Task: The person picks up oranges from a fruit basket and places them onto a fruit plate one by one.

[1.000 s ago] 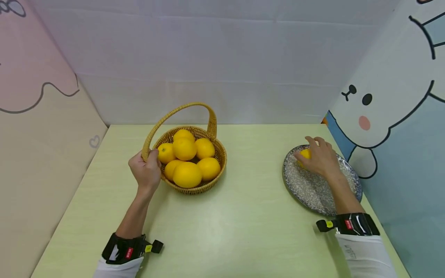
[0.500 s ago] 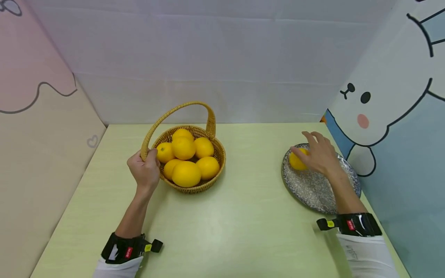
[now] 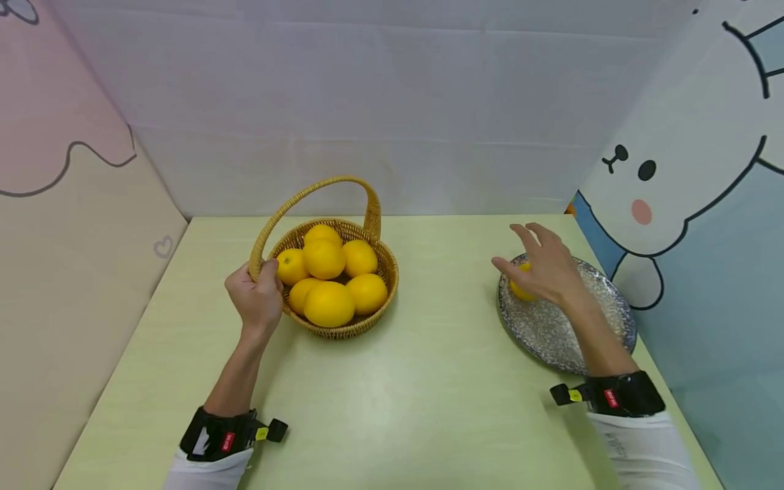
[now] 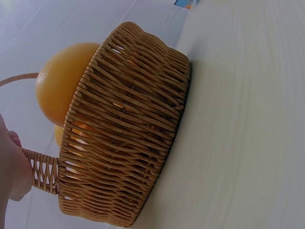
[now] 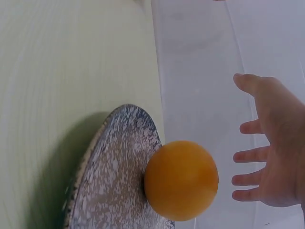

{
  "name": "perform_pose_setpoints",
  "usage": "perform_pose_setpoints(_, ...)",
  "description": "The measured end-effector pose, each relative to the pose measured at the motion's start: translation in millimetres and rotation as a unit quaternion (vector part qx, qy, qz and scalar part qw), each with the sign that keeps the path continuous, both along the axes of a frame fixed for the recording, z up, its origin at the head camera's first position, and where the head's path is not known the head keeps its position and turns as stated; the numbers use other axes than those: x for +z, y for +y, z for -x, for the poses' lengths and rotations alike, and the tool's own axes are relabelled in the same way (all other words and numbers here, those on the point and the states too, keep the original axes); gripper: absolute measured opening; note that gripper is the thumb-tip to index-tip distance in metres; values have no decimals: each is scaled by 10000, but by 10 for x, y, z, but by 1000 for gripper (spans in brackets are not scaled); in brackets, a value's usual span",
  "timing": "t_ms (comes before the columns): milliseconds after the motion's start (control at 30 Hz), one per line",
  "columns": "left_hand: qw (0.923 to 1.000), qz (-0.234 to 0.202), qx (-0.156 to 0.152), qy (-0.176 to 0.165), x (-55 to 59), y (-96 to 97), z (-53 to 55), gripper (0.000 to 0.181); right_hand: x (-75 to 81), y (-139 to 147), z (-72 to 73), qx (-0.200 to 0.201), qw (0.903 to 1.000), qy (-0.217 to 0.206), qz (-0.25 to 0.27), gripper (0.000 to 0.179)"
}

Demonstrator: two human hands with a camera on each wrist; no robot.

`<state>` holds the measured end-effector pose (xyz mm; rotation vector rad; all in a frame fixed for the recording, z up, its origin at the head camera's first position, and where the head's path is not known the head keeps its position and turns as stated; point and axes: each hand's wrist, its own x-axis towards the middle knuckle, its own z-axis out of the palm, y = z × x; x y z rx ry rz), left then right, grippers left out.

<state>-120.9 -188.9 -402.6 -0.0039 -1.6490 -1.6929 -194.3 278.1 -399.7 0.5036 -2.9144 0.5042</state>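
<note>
My left hand (image 3: 255,299) grips the left end of the handle (image 3: 290,205) of a woven basket (image 3: 392,272). Several yellow-orange citrus fruits (image 3: 329,305) are heaped in it. In the left wrist view, the basket (image 4: 124,129) looks tilted by the camera, and one fruit (image 4: 66,81) bulges over its rim. Over the speckled grey plate (image 3: 545,333), my right hand (image 3: 545,269) hovers with fingers spread and nothing held. A single citrus fruit (image 3: 520,292) sits on the plate's left part, partly covered by that hand. The right wrist view shows a gap between this fruit (image 5: 181,181) and the hand (image 5: 276,152).
Both things stand on a pale green table (image 3: 392,408). A whitish wall (image 3: 392,122) closes the back. Printed side panels rise at the left (image 3: 79,272) and right (image 3: 704,306), the right one close to the plate.
My right hand has let go of the citrus fruit on the plate, spread its fingers and shifted up and left. The left hand and the basket have stayed put.
</note>
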Motion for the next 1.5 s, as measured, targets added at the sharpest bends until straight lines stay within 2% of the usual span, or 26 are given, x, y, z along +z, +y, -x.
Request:
perform_pose_setpoints(133,10000,40,47,-49,22,8,-2,43,28,-157,-23,219,9997,47,58,80)
perform_pose_setpoints(267,9999,77,62,-77,33,7,-10,43,25,-381,-51,557,9981,280,33,79)
perform_pose_setpoints(600,9999,72,50,-114,39,14,-13,41,75,-1090,-161,1494,9872,513,-223,81)
perform_pose_setpoints(900,9999,88,28,-95,31,4,-14,38,109,-1656,-262,2294,9696,772,-346,82)
perform_pose_setpoints(1233,9999,69,-31,-83,30,-1,-12,41,88,-2244,-408,2996,9520,559,-273,82)
perform_pose_setpoints(1500,9999,117,-24,-17,36,0,-15,43,44,-2539,-501,3259,9415,735,-432,81)
